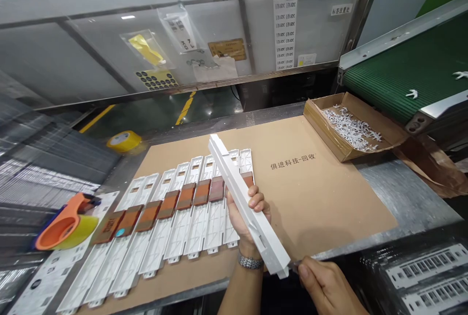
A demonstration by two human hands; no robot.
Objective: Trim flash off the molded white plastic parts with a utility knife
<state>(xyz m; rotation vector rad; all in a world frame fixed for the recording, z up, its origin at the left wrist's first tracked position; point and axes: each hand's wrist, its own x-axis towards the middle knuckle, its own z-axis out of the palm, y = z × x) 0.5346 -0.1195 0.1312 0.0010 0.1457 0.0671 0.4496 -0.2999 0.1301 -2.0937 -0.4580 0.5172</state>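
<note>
My left hand (252, 212), a metal-band watch on its wrist, is wrapped round a long white plastic strip (234, 176). The strip is lifted and slants from upper left to lower right. At its lower end my right hand (325, 283) is closed in a pinch; a small dark, thin piece shows at its fingertips, too little to name. Several similar white strips (157, 251) lie side by side on a brown cardboard sheet (310, 203). Reddish-brown blocks (149, 215) rest across their middles. The raised strip hides part of the row's right end.
A cardboard box (327, 137) of small white plastic pieces stands back right, beside a green conveyor belt (395, 78). Yellow tape (124, 140) lies back left. An orange tape dispenser (60, 227) sits on printed paper at left. White slotted panels (427, 268) lie lower right.
</note>
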